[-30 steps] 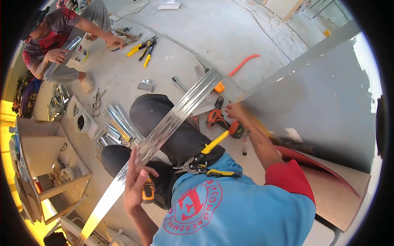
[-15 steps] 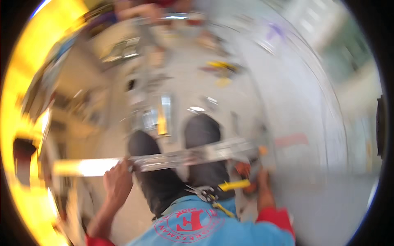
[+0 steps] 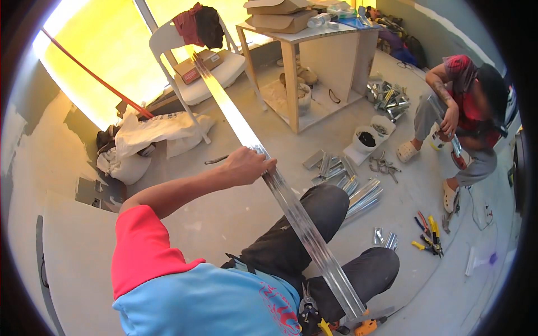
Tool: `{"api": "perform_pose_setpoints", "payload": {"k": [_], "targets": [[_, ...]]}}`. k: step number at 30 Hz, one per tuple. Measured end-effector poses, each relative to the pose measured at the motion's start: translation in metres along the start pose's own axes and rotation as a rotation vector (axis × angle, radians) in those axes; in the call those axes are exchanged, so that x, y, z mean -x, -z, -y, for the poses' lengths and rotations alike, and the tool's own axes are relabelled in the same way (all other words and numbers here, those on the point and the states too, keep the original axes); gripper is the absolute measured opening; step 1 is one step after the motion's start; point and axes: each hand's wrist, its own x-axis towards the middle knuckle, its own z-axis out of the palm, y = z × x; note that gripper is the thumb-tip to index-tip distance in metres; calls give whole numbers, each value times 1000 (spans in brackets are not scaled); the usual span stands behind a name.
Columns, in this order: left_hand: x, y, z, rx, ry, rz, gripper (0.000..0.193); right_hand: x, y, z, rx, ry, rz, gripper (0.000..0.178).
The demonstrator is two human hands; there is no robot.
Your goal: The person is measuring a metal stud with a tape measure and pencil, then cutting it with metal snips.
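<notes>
My left hand [image 3: 252, 166] is closed around a long, shiny metal channel [image 3: 300, 215]. The channel runs slantwise, from the chair at the far left to past my knees at the lower right. Its near part crosses above my dark-trousered legs. My right hand is out of sight. Close to the channel's near end are an orange power drill [image 3: 367, 326] and snips with a yellow handle [image 3: 324, 326] by my waist.
Cut metal pieces [image 3: 361, 196] lie beyond my knees, with pliers and other hand tools [image 3: 431, 235] on the right. A seated person [image 3: 468, 117] holds a metal piece there. A white folding chair [image 3: 221, 70] and a wooden table [image 3: 294, 89] stand at the back.
The view has swung round to the left and sharpened. The channel, nearly level before, now slants away from me, still in my left hand. My right hand has gone out of view.
</notes>
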Motion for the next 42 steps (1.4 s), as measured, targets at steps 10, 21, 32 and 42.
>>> {"api": "perform_pose_setpoints", "payload": {"k": [10,21,32,42], "targets": [[-10,117,25,490,410,215,76,27,181,109,-754,252,-453,12],[-27,122,-277,1813,-404,549,44,343,220,346,-434,794,437,87],[-46,93,-218,1781,-499,115,58,334,155,370,-684,1149,211,93],[-97,67,-194,567,-795,-450,59,319,179,388,-885,1100,230,103]]}}
